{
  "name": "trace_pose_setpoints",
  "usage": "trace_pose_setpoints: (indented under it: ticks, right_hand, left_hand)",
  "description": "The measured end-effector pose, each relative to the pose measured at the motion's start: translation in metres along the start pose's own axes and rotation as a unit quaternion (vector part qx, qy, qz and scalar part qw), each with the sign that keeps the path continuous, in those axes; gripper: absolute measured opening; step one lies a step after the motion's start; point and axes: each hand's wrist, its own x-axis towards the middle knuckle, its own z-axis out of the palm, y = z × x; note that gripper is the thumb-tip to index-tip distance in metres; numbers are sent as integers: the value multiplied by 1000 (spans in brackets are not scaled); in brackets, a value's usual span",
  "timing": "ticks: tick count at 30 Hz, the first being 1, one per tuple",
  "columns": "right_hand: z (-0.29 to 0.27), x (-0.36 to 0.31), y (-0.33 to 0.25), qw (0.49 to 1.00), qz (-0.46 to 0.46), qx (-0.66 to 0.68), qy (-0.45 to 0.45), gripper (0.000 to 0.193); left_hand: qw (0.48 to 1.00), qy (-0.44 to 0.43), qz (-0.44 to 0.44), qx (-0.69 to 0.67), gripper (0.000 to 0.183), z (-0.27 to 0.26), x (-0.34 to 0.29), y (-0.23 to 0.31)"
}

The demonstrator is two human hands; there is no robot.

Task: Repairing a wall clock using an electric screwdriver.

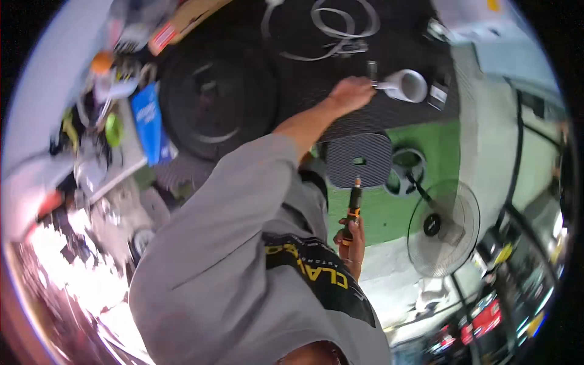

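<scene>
My left hand (pixel 353 94) reaches out over the dark mat, its fingers closed and blurred. A small shiny metal piece (pixel 372 69) shows at the fingertips, and I cannot tell whether they grip it. Right beside them lies a white mug-like cylinder (pixel 409 86), its open end facing up and right. Lower down, my right hand (pixel 353 240) grips a black-and-orange stick-shaped tool (pixel 354 210) with a copper-coloured tip. That tip points away from me, just below a dark textured stool seat (pixel 358 159) with a slot in its middle.
A round black lid-like disc (pixel 219 100) sits left of my forearm. White cable loops (pixel 328 30) lie on the dark mat at the far side. At right stands a fan (pixel 444 228) with a wire guard. A blue pouch (pixel 151 125) and clutter fill the left shelf.
</scene>
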Motion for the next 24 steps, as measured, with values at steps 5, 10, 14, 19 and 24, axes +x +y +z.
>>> trace_pose_setpoints:
  ticks: [5, 10, 14, 19, 24]
  right_hand:
    - [11, 1, -31, 991, -54, -119, -19, 40]
    - [26, 31, -57, 980, -51, -185, -54, 46]
    - [63, 46, -64, 949, -25, -301, -90, 50]
    - [68, 43, -54, 928, -30, -358, -103, 49]
    - [54, 50, -46, 926, -5, -366, -95, 47]
  left_hand:
    - [976, 165, -80, -117, 11, -36, -86, 47]
    - [924, 188, -289, -163, 13, -109, -228, 51]
    - [915, 239, -324, -38, 14, -111, -277, 25]
    - [815, 340, -468, -19, 12, -125, -303, 11]
    - [882, 274, -383, -6, 13, -114, -343, 26]
